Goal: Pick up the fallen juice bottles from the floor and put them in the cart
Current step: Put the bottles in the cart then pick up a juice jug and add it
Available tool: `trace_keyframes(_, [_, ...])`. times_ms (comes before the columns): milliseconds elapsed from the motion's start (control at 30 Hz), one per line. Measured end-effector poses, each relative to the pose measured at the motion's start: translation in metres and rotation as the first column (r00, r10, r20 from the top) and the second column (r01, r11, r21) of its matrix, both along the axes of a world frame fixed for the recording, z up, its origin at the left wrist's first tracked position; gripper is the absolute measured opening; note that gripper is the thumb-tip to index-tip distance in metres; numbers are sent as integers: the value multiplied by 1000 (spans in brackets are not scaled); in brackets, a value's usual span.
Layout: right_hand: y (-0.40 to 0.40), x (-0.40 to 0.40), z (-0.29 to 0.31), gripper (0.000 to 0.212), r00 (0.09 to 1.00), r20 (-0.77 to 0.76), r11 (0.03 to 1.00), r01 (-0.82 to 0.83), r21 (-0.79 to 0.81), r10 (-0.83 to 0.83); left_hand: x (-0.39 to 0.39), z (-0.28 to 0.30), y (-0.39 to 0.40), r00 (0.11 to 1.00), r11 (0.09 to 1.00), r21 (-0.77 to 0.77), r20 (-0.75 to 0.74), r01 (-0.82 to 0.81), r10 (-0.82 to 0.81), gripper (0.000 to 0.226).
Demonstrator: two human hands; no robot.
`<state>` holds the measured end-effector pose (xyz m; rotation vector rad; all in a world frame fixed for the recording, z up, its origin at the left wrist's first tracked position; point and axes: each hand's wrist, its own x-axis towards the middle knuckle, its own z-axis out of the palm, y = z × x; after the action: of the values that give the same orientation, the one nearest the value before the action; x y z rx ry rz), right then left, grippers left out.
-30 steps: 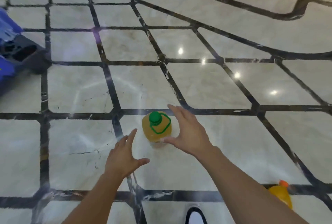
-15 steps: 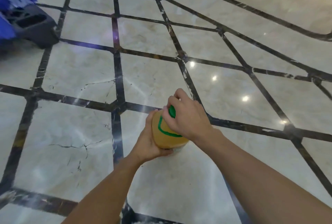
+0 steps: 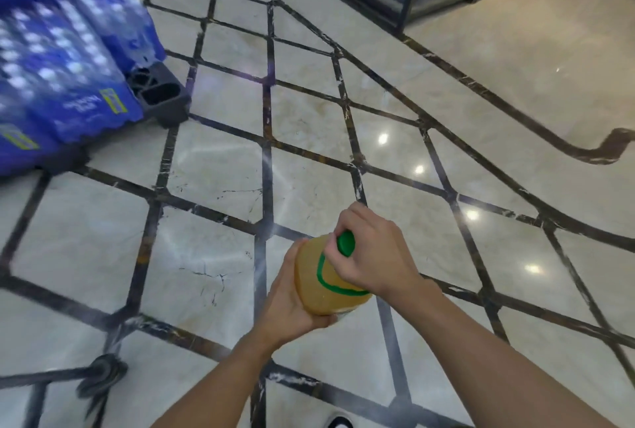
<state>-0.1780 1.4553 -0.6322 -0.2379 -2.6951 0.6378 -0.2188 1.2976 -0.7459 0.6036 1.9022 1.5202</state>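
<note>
I have the juice bottle off the floor, held in front of me between both hands. My right hand sits over the top, its fingers wrapped around the neck by the green cap. My left hand cups the lower body, fingers closed around the far side and mostly hidden from me. The bottle leans, cap tilted away and to the right.

The step in hand, as I judge it, is the carry to the cart. I see only a dark wheel and a bar of frame at lower left, which I take to be the cart; its basket is out of view, so I want it in sight before I commit. The bottle looks full and heavy, so I mean to let the left palm bear the weight and use the right hand only to steady the neck. The blue water packs on their dark pallet lie to the left; I swing clear of them and lower the bottle in, not drop it.
</note>
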Motion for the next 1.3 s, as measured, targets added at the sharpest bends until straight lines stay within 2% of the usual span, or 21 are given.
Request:
trace_keyframes(167, [-46,-27,193,21,989,-81,992,-124,4,124,-6,187,-51,993,992,42,-9,-120,120,134])
trace_keyframes(367, [-122,-74,387,21,929,-215,952,-305,10,300,-20,383,-120,925,937,80,-149,-341,350,123])
trace_keyframes(467, [-180,-97,461,23,861,-286,902,-432,24,420,-26,455,-171,846,867,117,-191,-485,498,119])
trace_keyframes(533, [-225,-109,500,24,813,-322,864,-503,32,486,-28,489,-213,790,820,140,-222,-555,572,126])
trace_keyframes(633, [-291,-120,539,26,745,-392,815,-579,22,540,-21,540,-278,717,766,141,-280,-627,638,131])
trace_keyframes(700, [-339,-122,553,20,710,-421,782,-623,-3,564,-13,565,-322,687,740,135,-294,-659,665,136])
trace_keyframes(767, [-388,-120,558,16,686,-409,735,-676,-52,602,0,579,-367,638,699,104,-331,-707,695,138])
trace_keyframes(867, [-464,-116,553,18,660,-368,677,-729,-101,656,16,577,-440,586,640,48,-354,-767,729,126])
trace_keyframes(967, [-533,-110,529,16,645,-322,639,-756,-139,693,26,549,-510,564,616,33,-364,-787,741,126])
trace_keyframes(1067, [-589,-103,486,17,664,-281,652,-743,-148,693,32,509,-565,552,591,16,-337,-807,763,127])
trace_keyframes(1167, [-624,-100,437,16,693,-229,681,-719,-140,684,34,463,-600,577,605,33,-262,-796,773,121])
trace_keyframes(1300, [-630,-100,378,21,743,-78,730,-669,-140,665,28,379,-613,697,688,-114,-156,-717,700,133])
